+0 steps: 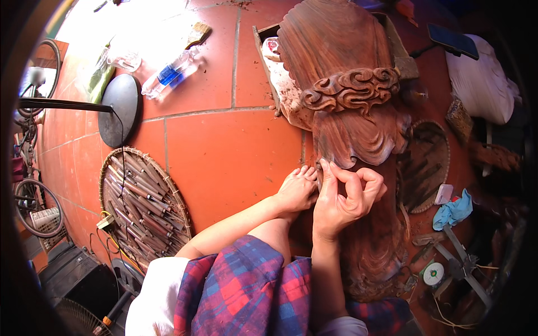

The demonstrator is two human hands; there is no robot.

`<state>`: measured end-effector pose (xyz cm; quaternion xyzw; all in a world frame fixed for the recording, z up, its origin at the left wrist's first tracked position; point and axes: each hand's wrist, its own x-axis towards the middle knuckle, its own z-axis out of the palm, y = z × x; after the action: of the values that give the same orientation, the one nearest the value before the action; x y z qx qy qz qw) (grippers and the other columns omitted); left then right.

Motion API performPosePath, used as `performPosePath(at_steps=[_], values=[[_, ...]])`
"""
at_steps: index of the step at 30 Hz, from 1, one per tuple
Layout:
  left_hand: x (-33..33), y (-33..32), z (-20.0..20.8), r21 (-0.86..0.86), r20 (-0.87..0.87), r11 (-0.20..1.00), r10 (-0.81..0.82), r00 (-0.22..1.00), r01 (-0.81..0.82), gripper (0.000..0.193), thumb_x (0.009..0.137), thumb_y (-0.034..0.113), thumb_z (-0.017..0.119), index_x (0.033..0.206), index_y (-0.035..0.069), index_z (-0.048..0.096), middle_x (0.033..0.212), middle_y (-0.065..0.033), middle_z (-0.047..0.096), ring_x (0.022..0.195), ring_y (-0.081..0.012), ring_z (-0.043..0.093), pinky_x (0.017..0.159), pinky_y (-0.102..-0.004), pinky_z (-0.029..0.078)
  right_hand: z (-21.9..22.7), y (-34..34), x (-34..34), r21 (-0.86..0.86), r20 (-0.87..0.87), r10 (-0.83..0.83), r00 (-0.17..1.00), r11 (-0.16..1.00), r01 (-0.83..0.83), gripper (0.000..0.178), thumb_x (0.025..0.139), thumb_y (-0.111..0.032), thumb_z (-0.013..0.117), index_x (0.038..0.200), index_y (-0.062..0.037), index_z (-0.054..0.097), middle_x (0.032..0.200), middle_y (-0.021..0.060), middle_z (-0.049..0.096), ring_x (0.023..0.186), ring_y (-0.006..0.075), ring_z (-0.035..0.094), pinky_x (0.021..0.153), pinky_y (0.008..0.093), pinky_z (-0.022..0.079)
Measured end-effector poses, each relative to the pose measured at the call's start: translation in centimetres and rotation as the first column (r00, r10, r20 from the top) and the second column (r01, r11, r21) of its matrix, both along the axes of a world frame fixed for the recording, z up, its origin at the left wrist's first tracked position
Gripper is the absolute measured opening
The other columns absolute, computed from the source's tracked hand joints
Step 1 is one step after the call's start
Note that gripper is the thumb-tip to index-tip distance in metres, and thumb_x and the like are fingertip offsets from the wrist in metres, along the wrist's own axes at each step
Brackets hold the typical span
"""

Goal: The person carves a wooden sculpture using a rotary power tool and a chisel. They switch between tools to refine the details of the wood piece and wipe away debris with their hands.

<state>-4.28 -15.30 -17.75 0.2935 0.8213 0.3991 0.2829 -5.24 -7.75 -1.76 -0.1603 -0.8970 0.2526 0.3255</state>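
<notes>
A large reddish-brown wood carving [342, 45] with flowing grooves and a raised band of scrolls [350, 89] stretches down the right of the head view. My right hand [347, 196] is at the carving's wavy lower fold [361, 140], thumb and forefinger pinched together and the other fingers curled. What the pinch holds, if anything, is too small to make out. Just left of it, my left hand [297, 190] is curled near the carving's side, over my bare leg [274, 235]. Its fingertips are hidden, and so is anything in them.
A round woven basket [185, 207] full of wood-handled carving tools lies on the left. Beyond it are a black round stand base [126, 106], a plastic bottle [168, 75] and a brush [198, 35]. On the right are another basket [445, 145], a blue cloth [453, 211] and a phone [454, 40].
</notes>
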Motion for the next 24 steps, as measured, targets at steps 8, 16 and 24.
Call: performPosePath(at_steps=[8, 16, 24], values=[[0.2, 0.1, 0.3, -0.080, -0.109, 0.996, -0.054, 0.993, 0.045, 0.044, 0.077, 0.031, 0.062, 0.106, -0.002, 0.063, 0.132, -0.0238, 0.048, 0.128, -0.0410, 0.040, 0.106, -0.0483, 0.032, 0.9, 2.9, -1.9, -0.385, -0.161, -0.004, 0.987, 0.921, -0.059, 0.019, 0.065, 0.000, 0.082, 0.074, -0.0035, 0.066, 0.079, 0.0021, 0.045, 0.080, 0.0159, 0.045, 0.074, 0.0282, 0.038], [-0.1, 0.0, 1.0, -0.084, 0.109, 0.996, -0.031, 0.994, 0.040, 0.059, 0.079, 0.027, 0.059, 0.128, -0.004, 0.048, 0.132, -0.0254, 0.047, 0.126, -0.0422, 0.041, 0.106, -0.0489, 0.032, 0.6, 2.3, 0.9, -0.067, 0.118, 0.291, 0.949, 0.956, -0.284, 0.020, 0.060, -0.004, 0.078, 0.076, -0.0144, 0.072, 0.086, 0.0015, 0.048, 0.088, 0.0225, 0.044, 0.075, 0.0333, 0.038], [-0.4, 0.1, 1.4, -0.162, -0.030, 0.980, -0.120, 0.992, 0.114, 0.051, 0.075, 0.030, 0.063, 0.114, -0.003, 0.060, 0.134, -0.0232, 0.046, 0.128, -0.0404, 0.039, 0.106, -0.0475, 0.032, 0.0, 3.4, -1.3, -0.178, -0.134, 0.028, 0.991, 0.983, -0.052, 0.016, 0.067, -0.004, 0.080, 0.071, -0.0076, 0.065, 0.079, 0.0016, 0.044, 0.078, 0.0192, 0.044, 0.072, 0.0303, 0.037]])
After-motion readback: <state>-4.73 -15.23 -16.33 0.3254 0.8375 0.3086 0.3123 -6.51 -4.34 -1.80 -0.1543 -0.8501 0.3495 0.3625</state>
